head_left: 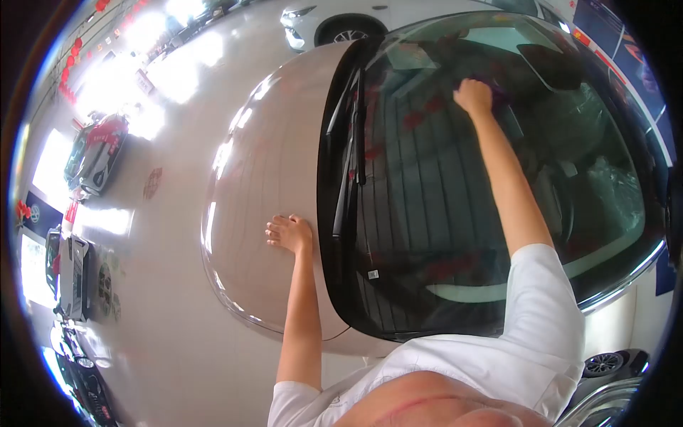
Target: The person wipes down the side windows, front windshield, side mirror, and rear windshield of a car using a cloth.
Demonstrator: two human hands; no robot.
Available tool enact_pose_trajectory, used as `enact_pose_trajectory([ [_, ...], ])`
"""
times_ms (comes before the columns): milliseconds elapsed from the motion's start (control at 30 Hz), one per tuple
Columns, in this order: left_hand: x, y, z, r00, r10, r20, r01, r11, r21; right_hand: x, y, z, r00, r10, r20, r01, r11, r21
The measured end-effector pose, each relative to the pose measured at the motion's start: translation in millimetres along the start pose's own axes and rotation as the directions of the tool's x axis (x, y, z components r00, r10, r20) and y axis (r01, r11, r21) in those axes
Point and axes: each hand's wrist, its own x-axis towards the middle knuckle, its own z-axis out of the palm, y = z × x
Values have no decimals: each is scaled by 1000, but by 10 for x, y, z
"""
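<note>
My left hand [289, 233] rests on the pale car hood [263, 171], fingers apart and slightly bent, holding nothing. Far up across the windshield [427, 213], my right arm is stretched out. My right hand [474, 97] presses a dark purple cloth [501, 92] against the glass, its fingers bunched around it. Most of the cloth is hidden behind the hand and blends with the dark glass. Between my two hands lie the black wipers [347, 171] at the windshield's base.
A white car [334, 25] stands close beyond the hood's far side. Other parked cars, one with red on its hood [99, 153], line the left. A dark wheel [603, 364] shows at lower right. The glossy floor [171, 285] reflects bright light.
</note>
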Motion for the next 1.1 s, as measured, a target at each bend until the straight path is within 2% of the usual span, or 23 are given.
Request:
enact_pose_trajectory([
  [100, 19, -1, 70, 999, -4, -54, 4, 1000, 14, -151, -647, 193, 994, -95, 60, 88, 990, 110],
  [167, 13, -74, 162, 994, 53, -95, -64, 992, -111, -397, -1035, 287, 974, -200, 109, 178, 967, 184],
  [267, -11, 5, -27, 999, 24, 26, -22, 996, -83, -830, -1471, 396, 922, -382, 53, 365, 908, 206],
  [333, 22, -11, 63, 995, 27, -96, -26, 1000, 11, -1100, -1567, 372, 877, -477, 59, 452, 859, 241],
  [400, 69, -38, 115, 996, 36, -79, -36, 999, 1, -1202, -1446, 284, 874, -473, 107, 434, 862, 262],
  [500, 46, -46, 108, 996, 41, -81, -43, 999, -27, -1125, -835, -94, 973, -211, 91, 187, 958, 219],
  [600, 67, -68, 116, 999, 36, -40, -38, 998, -43, -1004, 342, -642, 992, 67, 106, -77, 992, 96],
  [633, 74, -62, 133, 999, 32, 4, -31, 998, -51, -1005, 822, -880, 977, 161, 142, -161, 987, -15],
  [667, 65, -65, 125, 999, 38, 11, -38, 998, -53, -1033, 1332, -1062, 955, 285, 78, -283, 958, -41],
  [700, 65, -55, 114, 1000, 26, 10, -26, 999, -40, -1134, 1779, -1349, 917, 390, 81, -380, 918, -116],
  [733, 65, -38, 87, 1000, 14, 10, -13, 1000, -26, -1229, 2261, -1558, 855, 512, 78, -499, 855, -141],
  [800, 71, -16, 70, 1000, 14, 18, -14, 1000, -24, -1537, 3108, -1894, 734, 677, -46, -668, 709, -225],
  [833, 66, -25, 70, 1000, 9, 19, -8, 1000, -13, -1706, 3564, -1961, 679, 723, -126, -726, 638, -255],
  [867, 67, -22, 52, 999, 16, 28, -16, 1000, -8, -1861, 3989, -2020, 636, 760, -134, -760, 587, -279],
  [933, 65, -15, 22, 999, 6, 47, -4, 1000, -27, -2194, 4526, -2122, 626, 754, -198, -774, 570, -277],
  [1000, 68, -17, 21, 999, 6, 52, -5, 1000, -24, -2359, 4607, -2192, 592, 767, -248, -804, 544, -240],
  [1100, 59, -18, 29, 999, 8, 48, -7, 1000, -26, -2319, 4603, -2165, 609, 759, -230, -788, 544, -290],
])
